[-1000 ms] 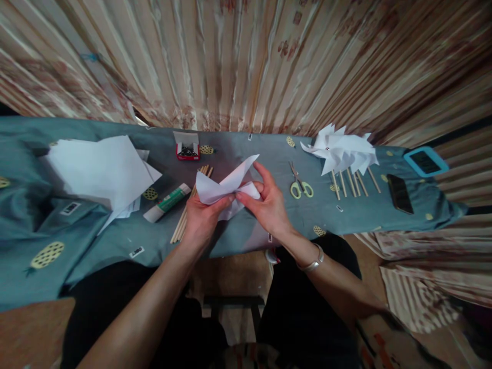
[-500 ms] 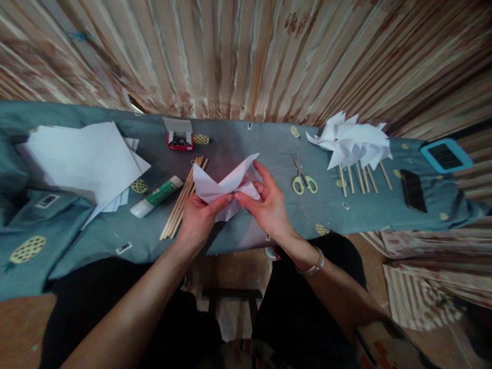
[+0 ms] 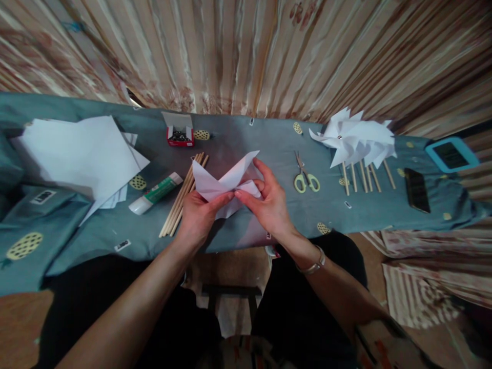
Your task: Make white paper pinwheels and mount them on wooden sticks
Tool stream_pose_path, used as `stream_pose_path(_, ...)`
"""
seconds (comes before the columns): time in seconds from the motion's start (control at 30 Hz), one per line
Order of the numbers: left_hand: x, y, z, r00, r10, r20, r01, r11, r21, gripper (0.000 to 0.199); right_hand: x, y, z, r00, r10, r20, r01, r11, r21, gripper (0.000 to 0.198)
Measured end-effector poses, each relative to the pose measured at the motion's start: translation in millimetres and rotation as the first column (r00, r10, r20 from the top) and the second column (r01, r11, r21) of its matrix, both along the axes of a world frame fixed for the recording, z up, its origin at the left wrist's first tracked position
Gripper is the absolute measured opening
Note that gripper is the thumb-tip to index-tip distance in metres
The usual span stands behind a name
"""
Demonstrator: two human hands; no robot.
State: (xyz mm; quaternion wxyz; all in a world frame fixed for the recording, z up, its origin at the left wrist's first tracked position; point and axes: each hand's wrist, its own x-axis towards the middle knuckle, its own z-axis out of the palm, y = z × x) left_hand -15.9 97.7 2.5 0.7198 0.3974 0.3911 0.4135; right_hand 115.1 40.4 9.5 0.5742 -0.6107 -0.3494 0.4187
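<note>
Between my hands is a white paper pinwheel, its corners folded in toward the middle, held above the table. My left hand grips its lower left side, with the thumb pressed at the centre. From the right, my right hand pinches it, thumb tip at the centre beside the left thumb and fingers behind a folded corner. The fingertips behind the paper are partly hidden. Several wooden sticks lie just left of my left hand, beside a glue stick. To the right of my right hand rest scissors with light green handles.
A stack of white paper lies at the left. Behind the sticks stands an opened red box of small dark pieces. Finished pinwheels on sticks, a black phone and a blue-framed device are at the right. A curtain hangs behind.
Both hands keep nearly the same hold on the folded paper. The view has shifted slightly, so the things on the table appear a little displaced.
</note>
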Motion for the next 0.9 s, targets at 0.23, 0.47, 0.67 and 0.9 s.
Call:
stream_pose_path(0.23, 0.2, 0.3, 1.7, 1.000, 0.019, -0.025, -0.019, 1.000, -0.009, 0.027, -0.6, 1.3, 2.8, 1.000, 0.008, 0.016, -0.007, 1.000, -0.015, 0.087)
stream_pose_path(0.47, -0.2, 0.8, 4.1, 0.997, 0.018, -0.071, -0.023, 0.997, -0.069, 0.033, -2.5, 2.6, 2.9, 1.000, 0.005, 0.015, -0.005, 1.000, -0.023, 0.083)
stream_pose_path(0.67, 1.2, 0.8, 2.4, 0.996, 0.045, -0.072, -0.047, 0.998, -0.039, 0.030, -2.1, 2.6, -0.5, 0.999, 0.012, 0.032, -0.011, 0.999, -0.038, 0.079)
stream_pose_path(0.9, 2.2, 0.5, 0.1, 0.998, 0.044, -0.049, -0.047, 0.996, -0.071, 0.030, -2.7, 3.5, 0.2, 0.998, 0.009, 0.062, -0.005, 0.998, -0.069, 0.077)
